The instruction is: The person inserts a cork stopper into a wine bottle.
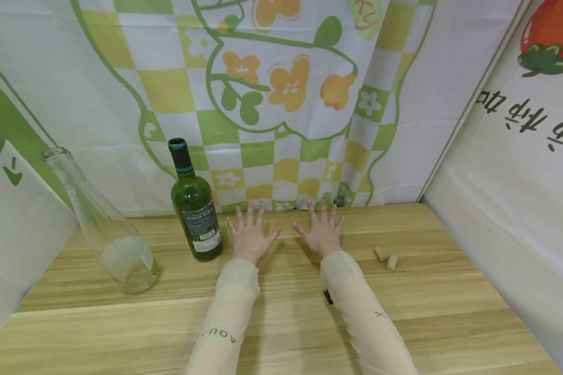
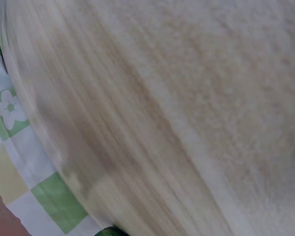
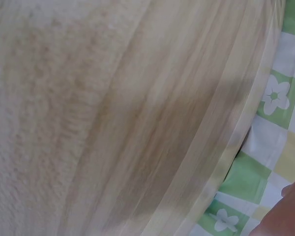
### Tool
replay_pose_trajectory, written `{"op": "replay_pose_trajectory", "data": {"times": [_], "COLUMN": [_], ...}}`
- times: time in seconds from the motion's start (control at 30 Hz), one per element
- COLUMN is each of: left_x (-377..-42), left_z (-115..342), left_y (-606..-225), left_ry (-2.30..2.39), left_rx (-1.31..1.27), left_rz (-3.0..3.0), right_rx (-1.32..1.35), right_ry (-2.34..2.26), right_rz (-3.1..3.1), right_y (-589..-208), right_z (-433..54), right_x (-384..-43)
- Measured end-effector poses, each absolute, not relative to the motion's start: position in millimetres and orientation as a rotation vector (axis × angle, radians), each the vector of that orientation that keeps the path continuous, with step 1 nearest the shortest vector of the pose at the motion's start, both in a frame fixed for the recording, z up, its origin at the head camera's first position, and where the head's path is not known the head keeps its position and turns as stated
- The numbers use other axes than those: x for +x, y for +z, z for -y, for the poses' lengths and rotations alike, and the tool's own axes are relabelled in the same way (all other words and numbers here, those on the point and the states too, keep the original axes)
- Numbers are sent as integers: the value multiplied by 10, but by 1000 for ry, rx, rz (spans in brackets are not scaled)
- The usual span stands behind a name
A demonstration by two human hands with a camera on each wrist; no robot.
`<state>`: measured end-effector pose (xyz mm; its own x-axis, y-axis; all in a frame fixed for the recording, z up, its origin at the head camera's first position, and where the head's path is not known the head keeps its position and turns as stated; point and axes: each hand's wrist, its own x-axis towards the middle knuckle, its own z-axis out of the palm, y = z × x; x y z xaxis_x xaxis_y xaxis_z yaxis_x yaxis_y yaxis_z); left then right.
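Note:
Both hands are spread with straight fingers over the back of the wooden table, palms down, and neither holds anything. The left hand is just right of a green wine bottle, which stands upright with a dark label and dark neck wrap. Farther left stands a clear glass bottle with a pale label. To the right of the right hand, two corks lie close together on the tabletop. Only a bit of each hand shows at a lower corner of its wrist view. Whether the palms touch the wood is unclear.
The wooden table reaches back to a green, yellow and white checked cloth hanging behind it. White printed panels flank the table on both sides. A small black object shows beside the right sleeve.

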<state>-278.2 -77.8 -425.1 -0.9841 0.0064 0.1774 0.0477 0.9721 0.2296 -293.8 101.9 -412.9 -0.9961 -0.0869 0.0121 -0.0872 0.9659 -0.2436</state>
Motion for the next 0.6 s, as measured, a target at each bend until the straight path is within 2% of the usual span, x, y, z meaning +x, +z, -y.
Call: {"op": "replay_pose_trajectory", "data": {"times": [0.2,0.4,0.6], "left_x": [-2789,-2769,-2649], "left_z": [771,756,761], "left_y": [-4249,-4227,-4064], "left_ry": [-364,-439,-508], "left_rx": [-76,-222,-372], "left_rz": [2957,2933,2911], "right_rx": [143,215,288], "right_ry": [416,412,670], "right_rz": [3086,3006,2941], "right_y": [-4131,-4099,-4008], "right_z": [-1040,-1042,-954], "right_x": [-2949,-2950,-2888]}}
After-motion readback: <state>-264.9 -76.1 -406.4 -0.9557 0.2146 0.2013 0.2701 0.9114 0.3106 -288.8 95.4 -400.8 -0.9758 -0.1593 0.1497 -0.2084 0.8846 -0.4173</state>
